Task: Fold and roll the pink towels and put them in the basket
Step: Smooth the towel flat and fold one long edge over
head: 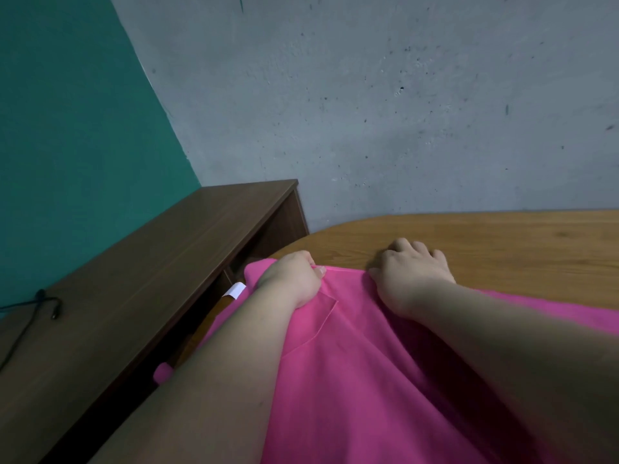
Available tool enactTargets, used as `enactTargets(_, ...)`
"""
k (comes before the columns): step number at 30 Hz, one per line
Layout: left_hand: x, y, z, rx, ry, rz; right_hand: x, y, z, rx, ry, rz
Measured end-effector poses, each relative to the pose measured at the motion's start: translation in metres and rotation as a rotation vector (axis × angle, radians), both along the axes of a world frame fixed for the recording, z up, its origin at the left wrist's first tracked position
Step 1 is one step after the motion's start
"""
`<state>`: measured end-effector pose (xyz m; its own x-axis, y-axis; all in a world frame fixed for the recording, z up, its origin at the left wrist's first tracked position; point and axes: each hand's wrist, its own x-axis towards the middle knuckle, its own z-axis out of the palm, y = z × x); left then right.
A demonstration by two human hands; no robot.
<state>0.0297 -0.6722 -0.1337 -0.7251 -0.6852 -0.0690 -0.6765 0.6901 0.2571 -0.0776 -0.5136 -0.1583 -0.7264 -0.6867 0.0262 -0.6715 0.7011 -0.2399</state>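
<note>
Pink towel (351, 363) is lying spread over the wooden desk (502, 236), with its left side hanging past the desk edge. Left grip (291, 279) is pinching the towel's far edge, thumb against curled fingers. Right grip (412, 272) is resting curled on that same edge; whether it is pinching, cannot tell.
</note>
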Motion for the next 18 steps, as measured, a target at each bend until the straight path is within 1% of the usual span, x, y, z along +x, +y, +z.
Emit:
enactTargets(3, 0.002, 0.001, 0.003, 0.039, 0.011, 0.015, 0.002, 0.004, -0.006, -0.046, -0.014, -0.035)
enactTargets(6, 0.005, 0.001, 0.01, 0.084, 0.046, 0.022, 0.002, 0.003, -0.005, -0.019, -0.066, -0.053)
enactTargets(8, 0.013, -0.001, 0.019, 0.079, 0.031, 0.033, 0.001, 0.003, -0.005, -0.018, -0.065, -0.045)
enactTargets(11, 0.03, -0.004, 0.04, 0.021, -0.143, 0.04, 0.001, 0.002, -0.006, -0.018, -0.044, -0.038)
enactTargets(13, 0.044, -0.009, 0.056, -0.002, -0.334, 0.031, 0.002, 0.002, -0.006, -0.012, -0.038, -0.039)
enactTargets(15, 0.054, -0.015, 0.072, -0.074, -0.536, 0.01, 0.002, 0.002, -0.007, -0.016, -0.028, -0.04)
enactTargets(16, 0.057, -0.018, 0.077, -0.112, -0.595, 0.003, 0.002, 0.002, -0.007, -0.015, -0.03, -0.04)
enactTargets(18, 0.059, -0.021, 0.08, -0.173, -0.581, 0.001, 0.003, 0.003, -0.006, -0.013, -0.031, -0.037)
